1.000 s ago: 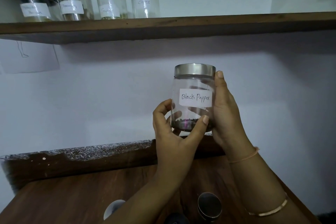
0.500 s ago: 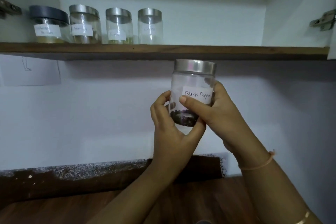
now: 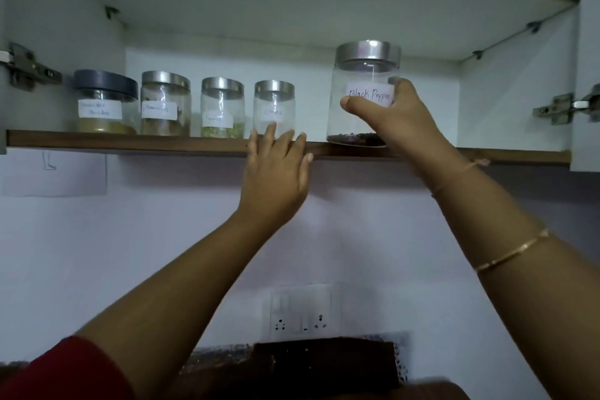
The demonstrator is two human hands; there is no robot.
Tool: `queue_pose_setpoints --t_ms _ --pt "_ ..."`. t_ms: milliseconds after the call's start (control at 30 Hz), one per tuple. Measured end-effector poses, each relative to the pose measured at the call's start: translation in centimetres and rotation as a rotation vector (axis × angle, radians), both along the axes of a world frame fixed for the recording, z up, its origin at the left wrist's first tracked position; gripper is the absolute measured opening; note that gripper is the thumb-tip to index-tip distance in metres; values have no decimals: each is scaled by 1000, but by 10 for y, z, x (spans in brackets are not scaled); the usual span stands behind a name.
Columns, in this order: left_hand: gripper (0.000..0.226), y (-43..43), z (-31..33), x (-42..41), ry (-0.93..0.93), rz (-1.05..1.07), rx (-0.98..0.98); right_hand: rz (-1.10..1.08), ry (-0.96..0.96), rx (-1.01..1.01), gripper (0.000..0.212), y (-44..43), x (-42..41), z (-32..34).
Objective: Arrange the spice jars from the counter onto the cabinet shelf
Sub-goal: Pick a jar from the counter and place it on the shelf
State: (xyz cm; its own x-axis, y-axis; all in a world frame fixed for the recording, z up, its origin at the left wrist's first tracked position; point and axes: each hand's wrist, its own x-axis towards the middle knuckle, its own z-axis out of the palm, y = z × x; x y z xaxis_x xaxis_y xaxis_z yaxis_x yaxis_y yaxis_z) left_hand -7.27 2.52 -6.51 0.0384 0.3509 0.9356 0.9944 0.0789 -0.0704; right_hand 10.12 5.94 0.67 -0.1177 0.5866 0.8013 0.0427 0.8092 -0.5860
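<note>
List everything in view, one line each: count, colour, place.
Black Pepper jar: one, clear with silver lid, at the shelf's front edge, right of the row.
Silver-lidded jars: three, clear, in a row on the shelf.
Dark-lidded jar: one, clear, leftmost on the shelf.
Shelf: one, brown front edge, spanning the view.
Hinges: two, metal, far left and far right.
Socket plate: one, white, below the shelf.
Left hand: one, fingers straight, at the shelf's front edge.
Right hand: one, gripping the Black Pepper jar.

Jar (image 3: pixel 357 127) at shelf (image 3: pixel 130 141); left hand (image 3: pixel 276 169) off
</note>
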Motion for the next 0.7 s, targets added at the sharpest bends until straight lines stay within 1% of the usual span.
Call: queue_pose_setpoints --t_ms 33,100,233,333,433,533,600,700 --pt "42 4 0 -6 29 1 -1 -28 -13 2 67 6 -4 4" --pt "36 9 2 -12 40 -49 61 -69 -44 0 66 19 -13 9" --pt "23 16 8 -8 -64 -154 230 -101 -83 -33 66 43 -31 18" --pt "20 19 9 -6 -112 -167 267 -116 -159 -60 71 59 -42 25" --pt "19 23 9 -6 -116 -143 292 -127 -236 -114 73 75 -53 30" --pt "19 28 6 -8 -90 -127 308 -121 -311 -139 66 89 -65 36" --pt "18 30 3 -9 -73 -124 339 -154 -381 -141 63 94 -71 40" --pt "16 34 1 -9 -48 -122 387 -196 -481 -142 51 100 -79 47"
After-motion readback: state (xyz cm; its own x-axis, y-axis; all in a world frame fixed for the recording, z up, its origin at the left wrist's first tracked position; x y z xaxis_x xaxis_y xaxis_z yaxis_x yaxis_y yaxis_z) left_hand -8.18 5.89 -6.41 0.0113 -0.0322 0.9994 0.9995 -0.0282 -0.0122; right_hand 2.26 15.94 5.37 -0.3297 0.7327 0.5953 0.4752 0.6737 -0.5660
